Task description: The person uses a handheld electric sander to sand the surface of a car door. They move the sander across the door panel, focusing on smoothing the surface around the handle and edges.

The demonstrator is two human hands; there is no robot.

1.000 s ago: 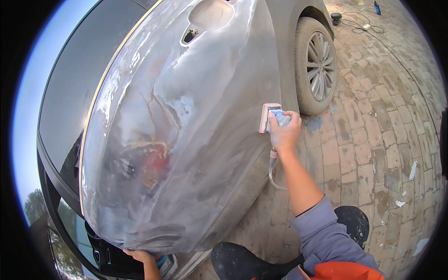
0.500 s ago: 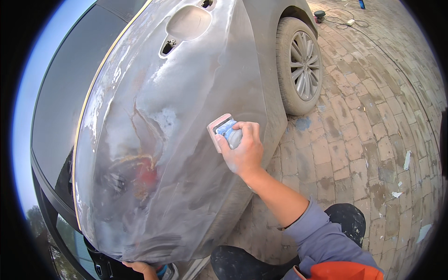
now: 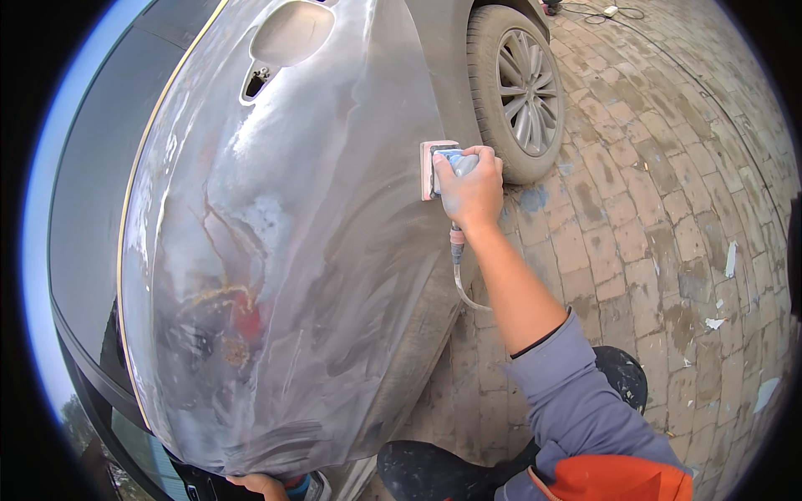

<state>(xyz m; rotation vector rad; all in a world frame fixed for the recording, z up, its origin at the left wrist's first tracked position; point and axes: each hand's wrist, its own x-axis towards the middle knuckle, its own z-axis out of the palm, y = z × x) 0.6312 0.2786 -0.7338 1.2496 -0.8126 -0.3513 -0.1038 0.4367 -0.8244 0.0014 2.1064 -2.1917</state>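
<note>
A power sander (image 3: 451,160) with a pale pink pad is in my right hand (image 3: 474,194), the fingers wrapped round its grey-and-blue body. Its pad lies against the car door (image 3: 334,209), close to the rear wheel arch. A hose (image 3: 459,271) hangs down from the tool. The door's bare grey surface shows cloudy white patches, a crack-like line and a red spot (image 3: 247,317). At the near edge of the door, my left hand (image 3: 261,484) is closed round the rim, some fingers hidden behind it.
Beyond the door stands a dusty wheel (image 3: 520,96). Dark window glass (image 3: 100,192) runs along the left. Brick paving (image 3: 643,242) on the right holds paint flakes and a long cable (image 3: 710,96). My dark shoe (image 3: 622,380) is beside my right sleeve.
My right hand has moved the sander up and right across the door toward the wheel. The hose has come into sight. My left hand stays at the door edge; the view has shifted slightly.
</note>
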